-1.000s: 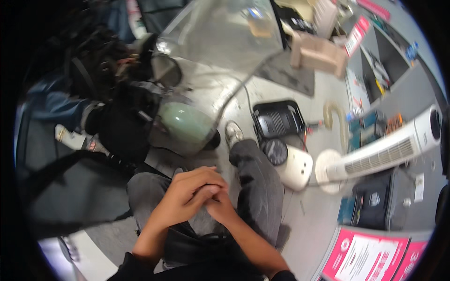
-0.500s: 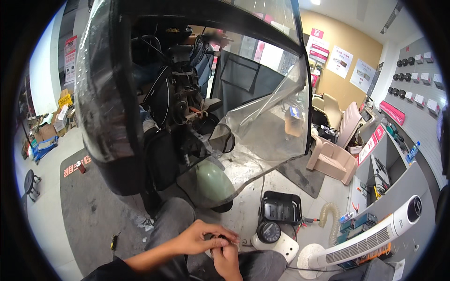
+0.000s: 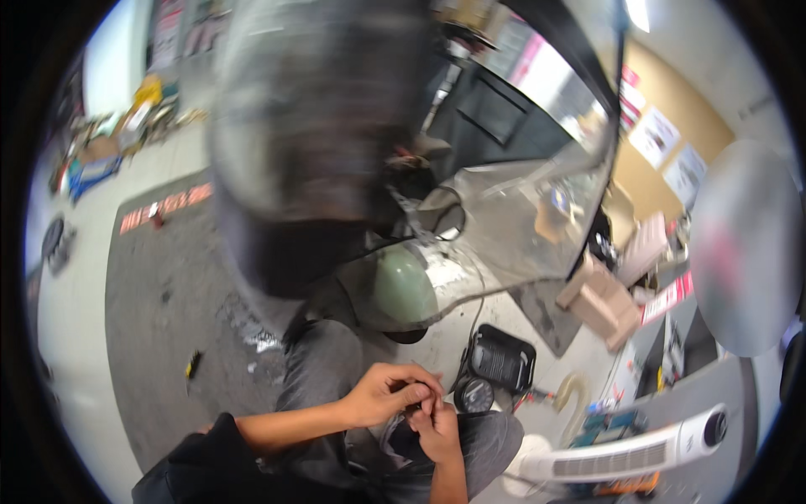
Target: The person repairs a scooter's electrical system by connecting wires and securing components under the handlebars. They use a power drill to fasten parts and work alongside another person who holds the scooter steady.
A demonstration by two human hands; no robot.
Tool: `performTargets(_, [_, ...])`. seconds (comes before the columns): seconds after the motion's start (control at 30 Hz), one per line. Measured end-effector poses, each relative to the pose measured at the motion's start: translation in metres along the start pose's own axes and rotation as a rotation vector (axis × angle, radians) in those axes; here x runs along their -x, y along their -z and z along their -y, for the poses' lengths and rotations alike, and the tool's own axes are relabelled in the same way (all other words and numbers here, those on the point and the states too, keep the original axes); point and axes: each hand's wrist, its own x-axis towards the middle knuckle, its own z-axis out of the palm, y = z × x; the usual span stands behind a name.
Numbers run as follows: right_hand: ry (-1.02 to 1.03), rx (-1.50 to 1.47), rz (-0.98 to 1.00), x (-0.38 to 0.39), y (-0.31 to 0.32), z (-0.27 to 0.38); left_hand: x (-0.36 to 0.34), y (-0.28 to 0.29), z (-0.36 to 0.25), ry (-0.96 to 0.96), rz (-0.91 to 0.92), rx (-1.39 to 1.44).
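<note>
My left hand [image 3: 388,396] and my right hand [image 3: 438,433] meet above my lap, fingers bent and touching. Both are closed around something I cannot make out, as the fingers cover it. Beneath them are my knees in dark grey trousers [image 3: 319,378]. In front stands a vehicle under a black-framed cover [image 3: 290,260] with clear plastic sheeting [image 3: 520,227]; much of its left side is smeared by motion. A pale green rounded part [image 3: 405,284] shows low behind the sheet.
Right of my knees are a black open tray [image 3: 502,357], a round black container [image 3: 474,395], a ribbed hose [image 3: 574,407] and a white tower fan [image 3: 625,454]. A screwdriver-like tool [image 3: 194,364] lies on the dark mat [image 3: 168,294]. A blurred grey oval [image 3: 745,248] fills the far right.
The view has swung and tilted, so the vehicle appears farther right and blurred. My hands stay together; the small dark thing glimpsed between them before is hidden now. The grey oval has appeared.
</note>
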Motion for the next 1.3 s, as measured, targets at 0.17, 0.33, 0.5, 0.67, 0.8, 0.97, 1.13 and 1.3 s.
performTargets(0.17, [0.244,-0.104,0.16,0.0,-0.009,0.012,0.081,-0.012,-0.036,-0.411,-0.261,-0.234])
performTargets(0.33, [0.405,-0.327,-0.087,0.003,-0.017,0.004,0.218,0.069,-0.012,-0.214,-1.272,-0.659])
performTargets(0.5, [0.649,-0.141,-0.046,-0.003,-0.017,0.06,0.374,0.228,0.139,0.555,-1.7,-1.131])
performTargets(0.67, [0.741,-0.123,-0.071,-0.008,-0.021,0.093,0.47,0.346,0.243,0.512,-1.846,-0.589])
performTargets(0.8, [0.714,-0.13,-0.066,-0.005,-0.014,0.082,0.485,0.361,0.235,1.018,-1.529,-0.863])
performTargets(0.97, [0.667,0.154,0.059,-0.013,-0.016,0.106,0.462,0.354,0.248,0.735,-1.629,-1.193])
performTargets(1.13, [0.869,0.766,0.145,-0.079,-0.017,0.161,0.301,0.24,0.148,-0.24,-1.198,-0.668])
performTargets(1.3, [1.434,0.862,-0.05,-0.145,-0.029,0.216,0.124,0.054,0.015,-0.353,-1.013,-0.861])
